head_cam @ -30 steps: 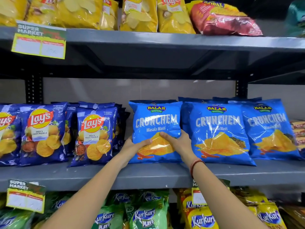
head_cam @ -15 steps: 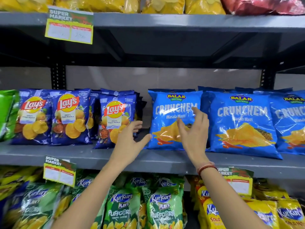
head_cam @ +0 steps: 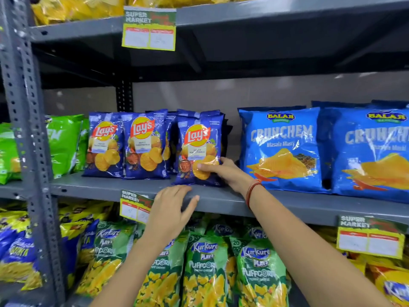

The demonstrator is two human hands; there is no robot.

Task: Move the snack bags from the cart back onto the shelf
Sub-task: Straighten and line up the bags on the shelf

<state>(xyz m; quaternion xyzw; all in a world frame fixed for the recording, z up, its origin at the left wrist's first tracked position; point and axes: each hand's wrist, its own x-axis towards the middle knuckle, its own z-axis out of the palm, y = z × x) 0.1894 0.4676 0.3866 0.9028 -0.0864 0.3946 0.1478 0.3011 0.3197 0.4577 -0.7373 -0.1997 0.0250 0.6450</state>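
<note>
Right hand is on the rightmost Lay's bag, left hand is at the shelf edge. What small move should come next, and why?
Probably nudge the Lay's bag left and back with the right hand. It stands apart from the other two front Lay's bags and further forward, near the shelf edge. The left hand holds nothing.

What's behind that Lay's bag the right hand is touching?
Behind the front Lay's bag under the right hand, tops of more dark blue bags show. How many, and their fronts, are covered.
</note>
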